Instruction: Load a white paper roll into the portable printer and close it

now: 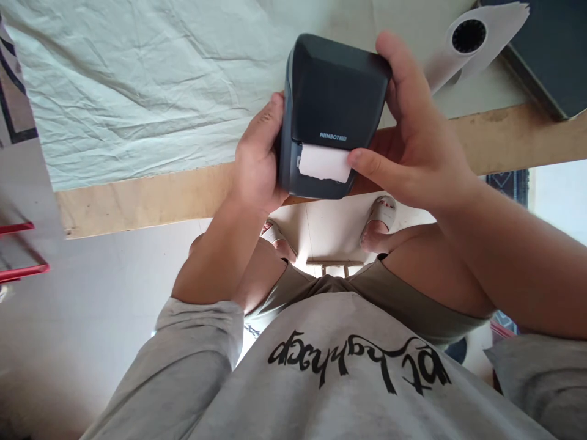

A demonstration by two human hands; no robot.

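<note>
Both hands [257, 159] [413, 153] clasp rigid label printer [332, 110] by its sides; thumb [367, 162] touches flimsy label [324, 162]; probably light.

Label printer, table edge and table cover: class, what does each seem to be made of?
Label printer: dark matte plastic, judging by its smooth moulded corners. The label at its slot looks like white paper. Table edge: pale bare wood or plywood. Table cover: thin creased fabric or sheet, hard to tell.

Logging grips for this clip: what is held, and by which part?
Label printer: left hand on its left side, right hand on its right side, thumb on the paper.
</note>
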